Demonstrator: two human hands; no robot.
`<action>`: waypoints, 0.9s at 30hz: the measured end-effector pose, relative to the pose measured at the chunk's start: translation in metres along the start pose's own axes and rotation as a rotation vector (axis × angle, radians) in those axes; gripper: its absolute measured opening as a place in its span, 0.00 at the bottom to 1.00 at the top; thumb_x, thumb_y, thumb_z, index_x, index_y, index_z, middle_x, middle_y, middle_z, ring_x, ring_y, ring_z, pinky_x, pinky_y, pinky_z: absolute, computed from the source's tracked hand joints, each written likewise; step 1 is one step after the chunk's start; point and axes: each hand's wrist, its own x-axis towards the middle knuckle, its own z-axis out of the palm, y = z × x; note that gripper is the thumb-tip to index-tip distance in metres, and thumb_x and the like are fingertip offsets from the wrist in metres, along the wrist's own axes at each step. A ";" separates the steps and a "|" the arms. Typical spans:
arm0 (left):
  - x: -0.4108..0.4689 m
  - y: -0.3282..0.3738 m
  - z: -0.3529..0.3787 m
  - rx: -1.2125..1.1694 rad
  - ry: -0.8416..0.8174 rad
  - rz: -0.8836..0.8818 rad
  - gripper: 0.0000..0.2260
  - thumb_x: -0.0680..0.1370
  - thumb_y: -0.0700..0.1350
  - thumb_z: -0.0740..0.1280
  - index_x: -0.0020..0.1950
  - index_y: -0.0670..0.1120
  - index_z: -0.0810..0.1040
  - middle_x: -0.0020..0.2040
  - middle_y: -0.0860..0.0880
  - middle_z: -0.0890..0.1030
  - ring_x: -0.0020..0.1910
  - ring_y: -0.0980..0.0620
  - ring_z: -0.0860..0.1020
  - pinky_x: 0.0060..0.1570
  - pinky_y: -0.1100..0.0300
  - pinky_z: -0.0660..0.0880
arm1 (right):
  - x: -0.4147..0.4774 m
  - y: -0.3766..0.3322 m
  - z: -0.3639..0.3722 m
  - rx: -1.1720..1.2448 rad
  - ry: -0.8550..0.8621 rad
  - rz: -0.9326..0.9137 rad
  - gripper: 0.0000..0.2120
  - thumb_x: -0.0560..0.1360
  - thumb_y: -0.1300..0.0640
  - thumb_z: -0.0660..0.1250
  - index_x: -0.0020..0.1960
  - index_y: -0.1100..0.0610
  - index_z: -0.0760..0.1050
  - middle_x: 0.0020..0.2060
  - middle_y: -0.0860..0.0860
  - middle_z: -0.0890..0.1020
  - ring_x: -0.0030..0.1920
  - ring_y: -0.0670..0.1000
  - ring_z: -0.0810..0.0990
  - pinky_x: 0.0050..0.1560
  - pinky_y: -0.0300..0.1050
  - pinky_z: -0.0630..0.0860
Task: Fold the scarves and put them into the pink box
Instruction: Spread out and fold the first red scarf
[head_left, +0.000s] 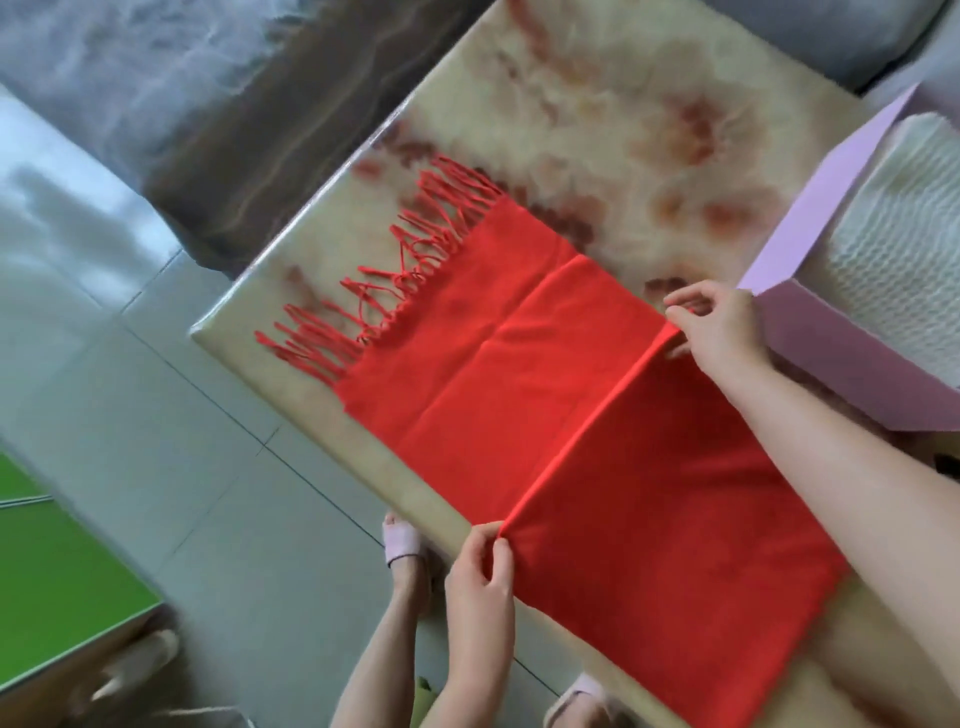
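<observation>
On the marble-patterned table (597, 130), the red scarf (493, 364) lies flat. Its long axis runs from the fringe (395, 275) at the far-left corner back toward the person.

Grip: both hands pinch the same raised crease (587, 431), which crosses the scarf's width.
- The left hand (480, 577) pinches it with thumb and fingers at the near edge, at the table's lip.
- The right hand (722, 325) pinches it at the far edge, fingers curled on the cloth.

Key relation: the crease sits square to the long axis. The fringed end lies ahead of both grips, up and to the left. The rest of the cloth lies behind them, under the right forearm. I read this as a fold along the length in progress. Both hands would need to travel together along the axis to keep the edges lined up.

Pink box (810, 332): just beside the right hand, on the side away from the fringe. A white knitted scarf (893, 249) already lies inside. The right hand is much the nearer one for the eventual drop.

Risk, as I judge it: the loose fringe may bunch under a layer.
</observation>
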 end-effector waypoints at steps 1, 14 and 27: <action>0.009 0.005 -0.008 -0.011 0.008 -0.008 0.11 0.79 0.39 0.60 0.44 0.51 0.78 0.35 0.56 0.79 0.36 0.63 0.74 0.39 0.70 0.70 | 0.006 -0.009 0.011 -0.002 -0.008 -0.009 0.08 0.72 0.63 0.67 0.41 0.50 0.80 0.36 0.48 0.78 0.40 0.57 0.82 0.44 0.60 0.80; 0.119 0.050 -0.089 -0.056 0.259 -0.006 0.10 0.79 0.44 0.63 0.46 0.59 0.78 0.43 0.64 0.81 0.46 0.61 0.78 0.48 0.61 0.73 | 0.068 -0.121 0.109 0.001 0.027 -0.014 0.10 0.69 0.63 0.67 0.36 0.48 0.78 0.33 0.47 0.77 0.38 0.56 0.82 0.41 0.58 0.81; 0.174 0.065 -0.114 -0.217 0.336 -0.026 0.07 0.79 0.41 0.63 0.48 0.50 0.80 0.42 0.50 0.82 0.42 0.52 0.79 0.48 0.43 0.78 | 0.109 -0.157 0.159 -0.012 -0.010 0.131 0.14 0.73 0.71 0.65 0.34 0.55 0.73 0.31 0.52 0.76 0.22 0.48 0.78 0.27 0.44 0.80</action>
